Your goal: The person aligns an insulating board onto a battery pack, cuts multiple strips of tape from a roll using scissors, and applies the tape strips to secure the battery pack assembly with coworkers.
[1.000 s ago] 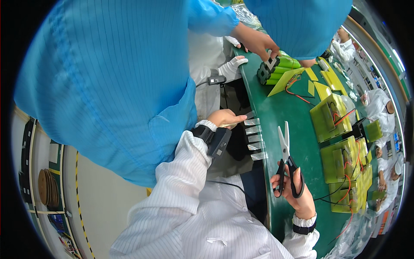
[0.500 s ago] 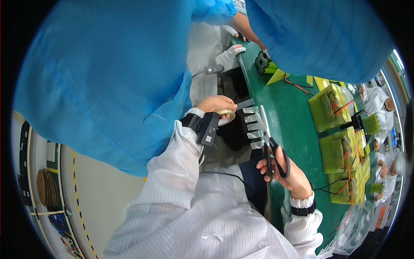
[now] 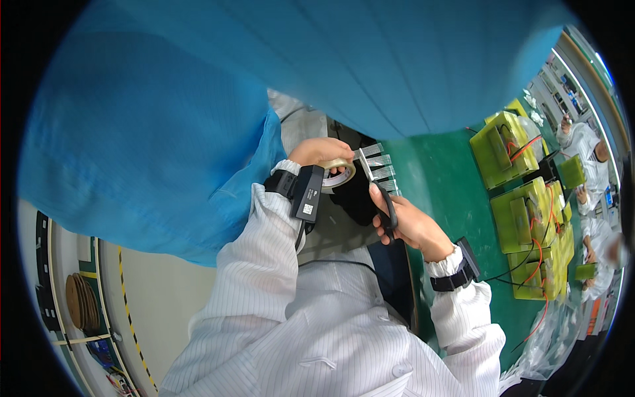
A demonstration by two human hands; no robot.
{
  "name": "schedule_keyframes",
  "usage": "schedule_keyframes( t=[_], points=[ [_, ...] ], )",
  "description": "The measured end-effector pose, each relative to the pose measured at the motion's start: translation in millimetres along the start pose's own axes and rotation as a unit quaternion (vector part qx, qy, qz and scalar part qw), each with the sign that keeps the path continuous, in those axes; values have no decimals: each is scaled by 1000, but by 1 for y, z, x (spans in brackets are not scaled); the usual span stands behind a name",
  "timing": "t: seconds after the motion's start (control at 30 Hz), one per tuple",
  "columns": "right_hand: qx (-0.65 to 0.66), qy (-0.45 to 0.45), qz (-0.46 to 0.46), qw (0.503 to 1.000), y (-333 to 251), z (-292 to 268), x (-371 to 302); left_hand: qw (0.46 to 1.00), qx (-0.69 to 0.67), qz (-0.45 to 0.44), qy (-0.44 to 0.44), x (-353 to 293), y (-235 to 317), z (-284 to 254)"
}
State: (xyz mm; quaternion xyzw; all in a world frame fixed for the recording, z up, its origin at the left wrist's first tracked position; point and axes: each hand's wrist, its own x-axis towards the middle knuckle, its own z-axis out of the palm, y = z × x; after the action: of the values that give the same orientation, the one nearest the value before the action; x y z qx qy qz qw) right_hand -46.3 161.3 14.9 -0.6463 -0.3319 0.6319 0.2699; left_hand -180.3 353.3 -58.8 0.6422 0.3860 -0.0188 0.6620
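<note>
My left hand [image 3: 321, 151] grips a roll of clear, yellowish tape [image 3: 350, 175] by its upper edge, just off the green table's left edge. In my right hand [image 3: 415, 226] is a pair of scissors [image 3: 388, 210] with black handles. Its blades point up and left, and their tips reach the tape beside my left fingertips. Whether the blades are apart cannot be made out. Several short strips of clear tape [image 3: 382, 161] hang in a row along the table edge, right next to the blades.
A person's blue sleeve and gown [image 3: 370, 73] cover the upper part of the view, close to my hands. Yellow-green boxes [image 3: 499, 159] with red and black wires stand on the green table [image 3: 450, 198] to the right. Clear plastic bags [image 3: 546, 347] lie at the lower right.
My right hand has brought the scissors up and left to the tape by my left hand. The blue sleeve has swung lower and hides the table's far end.
</note>
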Motion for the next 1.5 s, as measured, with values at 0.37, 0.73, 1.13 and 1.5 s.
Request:
schedule_keyframes(
  t=[0.37,0.73,1.13,1.5],
  points=[
    [-35,22,-33,999,-1,-1,14,1000,-1,-1,-3,-5,7,2],
    [-43,33,-76,996,11,10,11,999,50,8,8,7,-1,-5],
    [51,-238,-111,964,60,-20,-105,985,82,87,125,-18,24,-16],
    [146,-128,-131,972,101,-47,-149,455,843,285,16,85,208,-15]
  ],
)
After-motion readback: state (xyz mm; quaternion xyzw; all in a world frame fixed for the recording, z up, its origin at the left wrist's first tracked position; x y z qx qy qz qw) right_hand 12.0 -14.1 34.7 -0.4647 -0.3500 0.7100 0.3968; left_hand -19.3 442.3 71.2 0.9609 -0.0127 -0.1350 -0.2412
